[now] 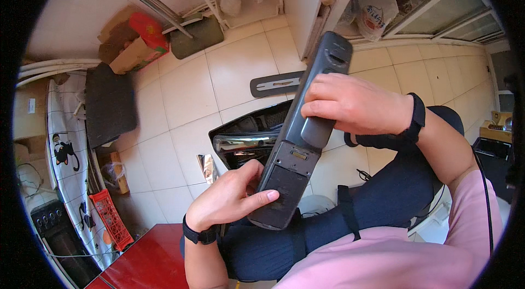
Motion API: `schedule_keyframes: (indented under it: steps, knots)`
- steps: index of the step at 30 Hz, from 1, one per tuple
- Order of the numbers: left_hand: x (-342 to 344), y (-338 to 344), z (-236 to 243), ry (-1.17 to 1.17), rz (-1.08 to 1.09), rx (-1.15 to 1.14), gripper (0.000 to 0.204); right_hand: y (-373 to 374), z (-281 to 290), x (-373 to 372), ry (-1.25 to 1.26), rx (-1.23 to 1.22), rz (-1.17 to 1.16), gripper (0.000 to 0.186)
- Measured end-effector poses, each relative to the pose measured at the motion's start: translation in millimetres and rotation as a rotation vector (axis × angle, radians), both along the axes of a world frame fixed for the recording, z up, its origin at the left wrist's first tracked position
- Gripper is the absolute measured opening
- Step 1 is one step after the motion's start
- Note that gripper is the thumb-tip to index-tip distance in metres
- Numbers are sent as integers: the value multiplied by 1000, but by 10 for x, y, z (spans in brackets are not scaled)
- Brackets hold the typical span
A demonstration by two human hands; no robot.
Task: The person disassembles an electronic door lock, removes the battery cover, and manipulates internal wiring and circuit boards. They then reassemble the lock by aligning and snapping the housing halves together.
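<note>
Over my lap I hold a long dark grey panel (314,89) on a slant, which looks like part of an electronic door lock. Its upper end carries a round dial-like part with a slot. Lower down, a recess (291,174) shows a small gold-coloured row of contacts. My left hand (232,193) grips the lower end, thumb laid across the face and fingers underneath. Around the middle, my right hand (355,104) is closed from the right side, its fingertips near a smooth raised cover (317,132). The panel's underside is hidden.
On the tiled floor beyond lie a dark slotted plate (276,84) and an open black case (227,130) with shiny pieces inside. A silver foil packet (207,168) lies left of it. A red table (150,256), red crate (111,220), dustpan (197,37) and cardboard box (131,54) stand around.
</note>
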State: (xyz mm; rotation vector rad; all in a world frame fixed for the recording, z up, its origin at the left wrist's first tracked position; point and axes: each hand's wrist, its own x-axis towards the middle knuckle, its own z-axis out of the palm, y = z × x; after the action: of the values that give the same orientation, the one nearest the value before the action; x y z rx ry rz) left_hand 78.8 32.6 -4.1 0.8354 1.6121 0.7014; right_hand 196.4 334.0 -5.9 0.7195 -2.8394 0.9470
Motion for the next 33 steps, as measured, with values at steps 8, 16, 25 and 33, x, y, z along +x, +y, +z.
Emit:
schedule_keyframes:
  steps: [8,16,25,33]
  knots:
    - [151,42,-260,-472,157,-50,50,-23,-9,36,-80,5,39,44]
    - [333,166,-83,-716,544,154,79,158,-255,-125,-2,-191,22,41]
    - [485,178,-20,-530,747,186,76,208,-208,-253,163,-135,-130,50]
    - [442,188,-27,-393,880,280,58,60,-86,-116,-444,-491,-588,55]
